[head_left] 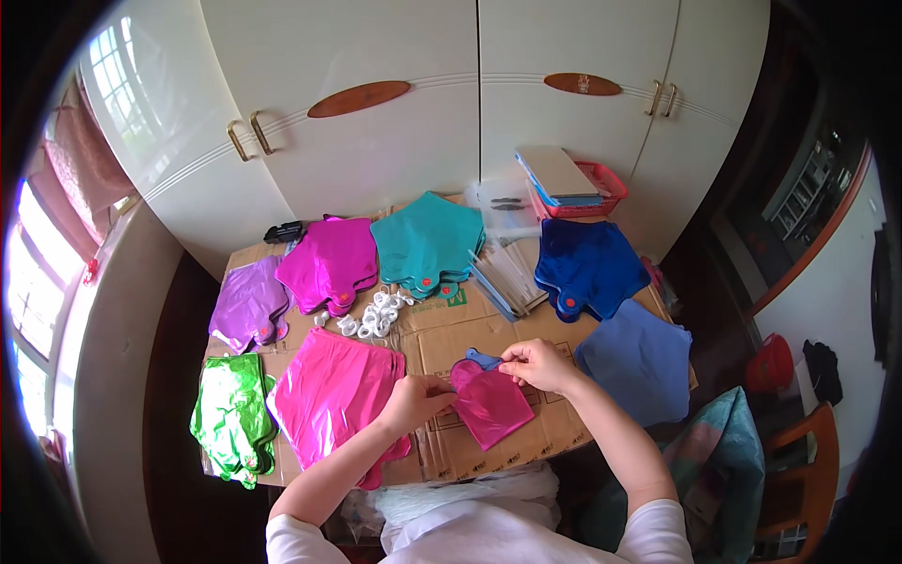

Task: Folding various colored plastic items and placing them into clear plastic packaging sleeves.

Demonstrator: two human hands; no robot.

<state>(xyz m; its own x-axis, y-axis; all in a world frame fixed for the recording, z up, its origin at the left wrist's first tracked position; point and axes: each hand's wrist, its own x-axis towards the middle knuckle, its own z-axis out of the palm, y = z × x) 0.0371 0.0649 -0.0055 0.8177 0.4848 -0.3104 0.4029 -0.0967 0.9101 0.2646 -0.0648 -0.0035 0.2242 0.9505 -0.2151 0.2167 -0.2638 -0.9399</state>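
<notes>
Between my hands, over the cardboard, is a flat pink foil balloon (pixel 490 414), with a small blue foil piece (pixel 484 359) showing at its top edge. My left hand (pixel 419 399) is closed in a pinch on the pink balloon's left edge. At the upper right, my right hand (pixel 536 365) pinches the blue foil where it meets the pink; exactly how the layers overlap is hard to make out. Left of my left hand lies a stack of larger pink foil balloons (pixel 334 395). A pale blue stack (pixel 637 362) sits beyond my right forearm.
Around the cardboard-covered table (pixel 442 329) lie green (pixel 230 409), lilac (pixel 249 301), magenta (pixel 329 263), teal (pixel 429 240) and dark blue (pixel 590 263) foil stacks. White ribbon rolls (pixel 378 315) and a bundle of flat packets (pixel 512 273) are mid-table. A red basket (pixel 601 188) stands behind.
</notes>
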